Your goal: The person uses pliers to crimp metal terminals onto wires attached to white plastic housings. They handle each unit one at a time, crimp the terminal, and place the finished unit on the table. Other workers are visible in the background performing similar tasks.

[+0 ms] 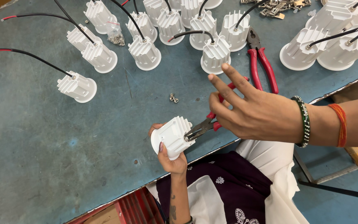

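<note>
The left hand (171, 159) is closed around a white finned housing (171, 137), held just above the near edge of the blue desk (42, 137); the thumb lies across the flat base and the fingers wrap behind. The right hand (255, 114) grips red-handled pliers (206, 124) with the lower fingers, while the index and middle fingers are extended and spread. The plier tips touch the metal fitting at the top of the housing; the pliers' tips appear shut on that fitting. The right wrist carries a dark beaded bangle (305, 121) and an orange thread band (341, 124). Two small nuts (173, 98) lie on the desk just beyond the housing. A second, larger pair of red pliers (261, 62) lies near the far edge. Further housings with black cables stand in a group (179, 31) across the far side, one stands apart at the left (77, 86), and two larger ones stand at the right (324, 47). A small clear bag of screws (115, 35) lies among the group.
</note>
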